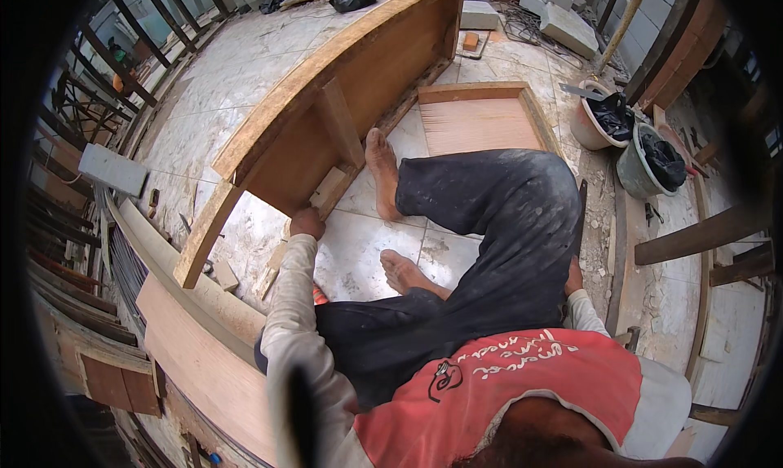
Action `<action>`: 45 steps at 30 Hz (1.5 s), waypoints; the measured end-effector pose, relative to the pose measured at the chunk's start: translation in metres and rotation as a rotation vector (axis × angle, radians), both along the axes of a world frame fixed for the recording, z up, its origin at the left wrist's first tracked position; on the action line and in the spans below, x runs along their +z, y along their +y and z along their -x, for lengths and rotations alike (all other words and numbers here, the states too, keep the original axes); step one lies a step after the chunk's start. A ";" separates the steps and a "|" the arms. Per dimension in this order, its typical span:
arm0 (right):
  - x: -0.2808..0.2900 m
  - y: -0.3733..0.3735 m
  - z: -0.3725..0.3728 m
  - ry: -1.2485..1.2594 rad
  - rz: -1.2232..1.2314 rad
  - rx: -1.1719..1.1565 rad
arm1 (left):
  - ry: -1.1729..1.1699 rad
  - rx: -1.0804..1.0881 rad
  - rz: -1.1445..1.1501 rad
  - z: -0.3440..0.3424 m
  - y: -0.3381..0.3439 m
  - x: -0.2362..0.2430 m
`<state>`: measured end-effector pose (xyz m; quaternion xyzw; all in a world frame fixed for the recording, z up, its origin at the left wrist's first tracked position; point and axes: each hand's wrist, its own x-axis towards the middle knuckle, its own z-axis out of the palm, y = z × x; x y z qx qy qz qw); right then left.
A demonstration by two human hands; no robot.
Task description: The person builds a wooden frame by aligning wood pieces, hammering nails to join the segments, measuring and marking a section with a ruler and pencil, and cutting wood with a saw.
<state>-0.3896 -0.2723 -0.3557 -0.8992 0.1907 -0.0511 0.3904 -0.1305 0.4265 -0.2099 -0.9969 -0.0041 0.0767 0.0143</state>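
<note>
"Where is the long wooden frame [383,72] lying?"

"It's resting on the tiled floor [351,240], running from the near left toward the far middle, just left of the person's bare feet [382,170]."

"And what are the hands doing?"

"They're sitting well apart. The left hand [307,222] is touching the frame's near lower edge; its fingers are curling, but I can't tell how firmly they're closing. The right hand [572,275] is showing only partly beside the bent leg, so I can't tell whether it's holding anything."

"What is lying around them?"

"A short wood block [329,191] is sitting just beyond the left hand. Farther off, a smaller wooden frame [538,123] is lying flat beyond the dark trousers [497,215]. To the right, a white bucket [583,130] and a grey bucket [635,175] are holding black plastic bags."

"And on the left?"

"A plywood sheet [208,358] is lying near, and a grey block [112,169] is resting farther away."
</note>
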 end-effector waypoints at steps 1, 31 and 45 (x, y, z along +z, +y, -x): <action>0.006 0.005 -0.001 0.047 0.101 0.009 | -0.039 0.053 0.072 0.007 -0.001 -0.005; 0.323 0.232 -0.121 -0.455 -0.880 0.544 | -0.378 0.099 0.533 0.066 0.073 0.011; 0.238 0.364 -0.168 -0.055 -0.246 0.955 | -0.175 0.344 0.264 0.093 0.092 -0.028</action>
